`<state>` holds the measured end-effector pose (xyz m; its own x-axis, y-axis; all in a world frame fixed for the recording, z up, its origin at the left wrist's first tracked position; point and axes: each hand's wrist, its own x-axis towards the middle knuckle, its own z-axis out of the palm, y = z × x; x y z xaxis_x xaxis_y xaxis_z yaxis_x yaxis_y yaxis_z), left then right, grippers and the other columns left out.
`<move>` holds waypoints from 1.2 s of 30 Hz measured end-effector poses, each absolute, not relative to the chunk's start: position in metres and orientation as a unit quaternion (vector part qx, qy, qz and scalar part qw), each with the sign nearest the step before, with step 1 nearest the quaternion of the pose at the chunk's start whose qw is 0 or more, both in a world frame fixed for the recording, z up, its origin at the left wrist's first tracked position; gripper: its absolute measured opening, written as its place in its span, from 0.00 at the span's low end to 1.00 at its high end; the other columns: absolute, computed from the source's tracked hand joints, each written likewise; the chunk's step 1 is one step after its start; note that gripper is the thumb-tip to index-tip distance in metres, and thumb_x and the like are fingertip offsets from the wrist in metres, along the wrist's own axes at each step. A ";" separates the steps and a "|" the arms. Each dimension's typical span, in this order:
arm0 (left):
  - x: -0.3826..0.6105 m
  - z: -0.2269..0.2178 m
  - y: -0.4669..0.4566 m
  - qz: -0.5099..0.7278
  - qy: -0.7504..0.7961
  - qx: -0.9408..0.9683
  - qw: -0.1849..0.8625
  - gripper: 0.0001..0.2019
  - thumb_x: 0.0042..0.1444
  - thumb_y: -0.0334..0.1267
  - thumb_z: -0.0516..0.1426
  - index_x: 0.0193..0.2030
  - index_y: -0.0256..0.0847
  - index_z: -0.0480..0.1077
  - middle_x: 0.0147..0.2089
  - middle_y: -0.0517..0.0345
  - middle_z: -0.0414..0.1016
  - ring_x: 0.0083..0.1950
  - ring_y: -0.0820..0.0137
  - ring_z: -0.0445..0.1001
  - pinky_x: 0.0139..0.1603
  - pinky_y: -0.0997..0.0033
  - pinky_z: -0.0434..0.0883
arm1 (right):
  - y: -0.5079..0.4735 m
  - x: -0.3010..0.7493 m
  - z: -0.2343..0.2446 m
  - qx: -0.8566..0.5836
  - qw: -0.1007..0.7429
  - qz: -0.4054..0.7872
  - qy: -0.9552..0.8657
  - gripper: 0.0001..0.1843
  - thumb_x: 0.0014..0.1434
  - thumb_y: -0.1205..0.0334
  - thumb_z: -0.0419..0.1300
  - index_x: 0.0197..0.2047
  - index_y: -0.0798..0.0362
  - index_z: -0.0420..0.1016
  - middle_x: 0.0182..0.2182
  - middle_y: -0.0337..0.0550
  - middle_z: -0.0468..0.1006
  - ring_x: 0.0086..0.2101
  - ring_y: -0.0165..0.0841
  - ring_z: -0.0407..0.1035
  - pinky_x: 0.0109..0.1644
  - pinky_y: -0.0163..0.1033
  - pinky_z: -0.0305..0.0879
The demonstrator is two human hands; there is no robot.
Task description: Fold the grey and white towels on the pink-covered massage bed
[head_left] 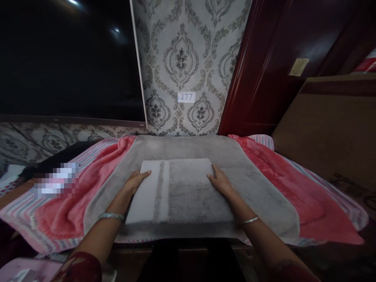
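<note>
A grey folded towel (194,192) with white bands at its left end is held flat and level between my two hands. My left hand (136,182) grips its left edge, thumb on top and the other fingers mostly hidden at the side or beneath. At the right edge, my right hand (219,180) holds on with the thumb over the top, its other fingers partly hidden. Under the towel spreads a larger smooth grey cloth (252,196); whether the towel touches it or is slightly raised, I cannot tell.
Pink plush fabric (308,199) and a striped cloth (17,211) lie beneath the grey cloth. Behind stand a large dark screen (67,58), patterned wallpaper with a "277" label (186,97), and a dark red door frame (249,78). A cardboard box (331,129) stands at right.
</note>
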<state>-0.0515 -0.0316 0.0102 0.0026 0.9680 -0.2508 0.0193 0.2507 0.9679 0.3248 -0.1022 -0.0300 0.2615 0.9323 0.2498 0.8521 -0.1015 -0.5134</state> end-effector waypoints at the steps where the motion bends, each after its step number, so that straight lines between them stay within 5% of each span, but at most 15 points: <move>1: -0.051 0.010 -0.032 0.425 0.562 0.439 0.557 0.13 0.47 0.36 0.68 0.38 0.33 0.76 0.25 0.51 0.79 0.24 0.65 0.77 0.27 0.68 0.75 | -0.099 0.322 -0.028 -0.741 0.288 0.049 -0.605 0.37 0.60 0.61 0.56 0.72 0.59 0.57 0.66 0.56 0.65 0.66 0.44 0.58 0.69 0.50 0.54; 21: -0.052 0.005 -0.032 0.425 0.555 0.458 0.549 0.09 0.54 0.34 0.63 0.41 0.34 0.75 0.26 0.55 0.78 0.23 0.69 0.74 0.25 0.73 0.72 | -0.110 0.268 -0.004 -0.735 0.155 0.024 -0.660 0.28 0.69 0.60 0.49 0.70 0.53 0.63 0.70 0.52 0.58 0.69 0.45 0.50 0.70 0.55 0.48; 24: -0.052 0.006 -0.033 0.423 0.557 0.465 0.543 0.11 0.54 0.35 0.64 0.44 0.33 0.76 0.26 0.55 0.78 0.23 0.68 0.75 0.25 0.72 0.72 | -0.133 0.269 -0.011 -0.715 0.202 0.051 -0.668 0.27 0.67 0.59 0.50 0.68 0.54 0.67 0.69 0.51 0.60 0.69 0.45 0.50 0.71 0.56 0.47; 31: -0.054 0.014 -0.040 0.409 0.547 0.470 0.560 0.17 0.53 0.38 0.64 0.49 0.33 0.75 0.29 0.53 0.80 0.25 0.68 0.76 0.26 0.72 0.73 | -0.245 0.239 -0.034 -0.592 0.502 0.110 -0.621 0.22 0.68 0.49 0.46 0.48 0.45 0.80 0.51 0.51 0.79 0.54 0.43 0.70 0.61 0.52 0.64; 36: -0.062 0.028 -0.062 0.359 0.514 0.465 0.625 0.18 0.52 0.37 0.62 0.50 0.35 0.75 0.35 0.46 0.82 0.35 0.60 0.81 0.34 0.65 0.78 | -0.283 0.208 -0.058 -0.550 0.464 0.387 -0.577 0.22 0.63 0.40 0.55 0.39 0.47 0.81 0.33 0.47 0.80 0.34 0.41 0.75 0.41 0.48 0.71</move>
